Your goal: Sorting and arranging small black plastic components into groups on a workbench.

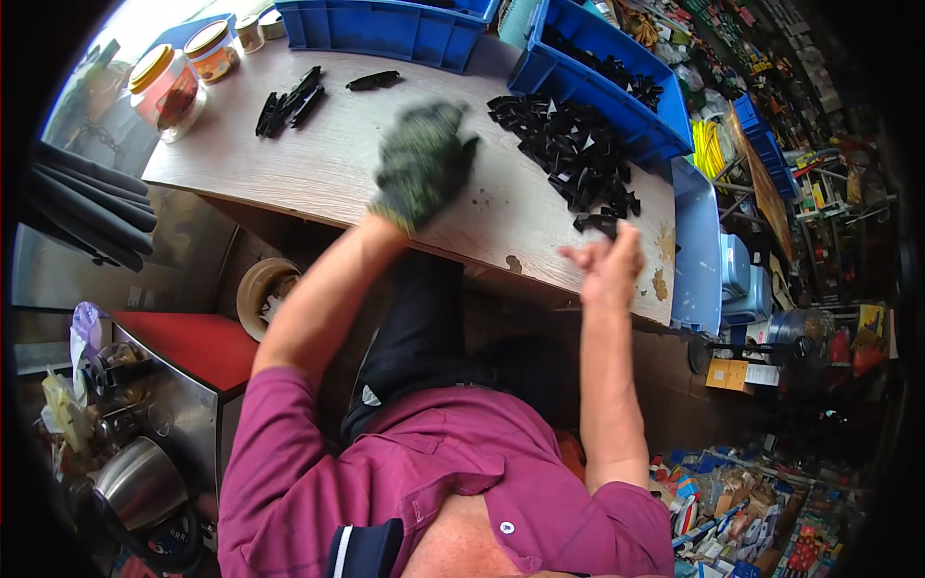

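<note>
A dark green knitted glove covers my left hand (421,166), which is over the middle of the white wood-grain table (332,183). Motion smears its fingers; a black shape shows at its right side, and I cannot tell whether it is a held part or the glove's dark thumb. My bare right hand (614,268) is at the table's right front, fingers apart, its fingertips beside a black plastic part (599,223). That part lies at the near end of a loose pile of black plastic parts (568,144). Farther left are a small group of long black pieces (291,104) and a single black piece (373,81).
Blue crates (385,37) stand along the back; the right-hand blue crate (602,82) holds more black parts. Lidded jars (164,87) occupy the left corner. Below the table's left front are a bucket (252,294) and a red-topped cabinet (188,342). Clutter fills the right side.
</note>
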`<state>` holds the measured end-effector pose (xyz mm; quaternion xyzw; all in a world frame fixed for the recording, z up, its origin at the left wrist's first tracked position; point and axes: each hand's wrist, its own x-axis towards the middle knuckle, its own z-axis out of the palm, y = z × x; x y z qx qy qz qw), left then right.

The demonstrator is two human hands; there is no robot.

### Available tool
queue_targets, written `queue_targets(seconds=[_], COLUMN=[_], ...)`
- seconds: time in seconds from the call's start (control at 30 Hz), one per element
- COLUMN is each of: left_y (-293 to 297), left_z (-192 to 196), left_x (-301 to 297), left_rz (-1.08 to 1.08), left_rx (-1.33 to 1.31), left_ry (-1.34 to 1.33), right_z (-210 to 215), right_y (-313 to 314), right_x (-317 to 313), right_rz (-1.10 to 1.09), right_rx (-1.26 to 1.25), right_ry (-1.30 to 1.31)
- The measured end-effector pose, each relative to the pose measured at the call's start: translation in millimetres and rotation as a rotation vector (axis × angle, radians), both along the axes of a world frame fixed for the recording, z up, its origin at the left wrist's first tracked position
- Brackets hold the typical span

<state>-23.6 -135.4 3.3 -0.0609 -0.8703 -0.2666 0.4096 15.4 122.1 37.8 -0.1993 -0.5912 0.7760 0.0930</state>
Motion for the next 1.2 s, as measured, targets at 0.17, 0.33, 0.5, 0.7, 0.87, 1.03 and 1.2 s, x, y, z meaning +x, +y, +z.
queue_targets(seconds=[0.17, 0.33, 0.5, 0.7, 0.87, 1.03, 1.2], left_y=[-96, -107, -90, -40, -31, -24, -6], left_z=[-11, -13, -10, -1, 0, 10, -2], left_x=[-66, -78, -63, -17, -6, -2, 9], left_rz=[0.476, 0.386, 0.037, -0.228, -0.240, -0.094, -0.310], left_rx=[-0.445, -0.407, -0.359, -0.330, -0.320, -0.242, 0.011], left_ry=[-0.335, -0.328, -0.256, -0.200, -0.197, -0.032, 0.142], right_z=[18, 5, -7, -15, -19, -9, -14], right_y=[95, 109, 91, 84, 78, 73, 80], right_x=[-27, -30, -41, -56, -63, -62, -52], right_rz=[-0.261, -0.286, 0.018, 0.193, 0.232, 0.284, 0.190], right_rx=[0.037, 0.251, 0.356, 0.768, 0.987, 1.153, 0.790], right_ry=[0.078, -0.002, -0.143, -0.162, -0.099, -0.157, -0.113])
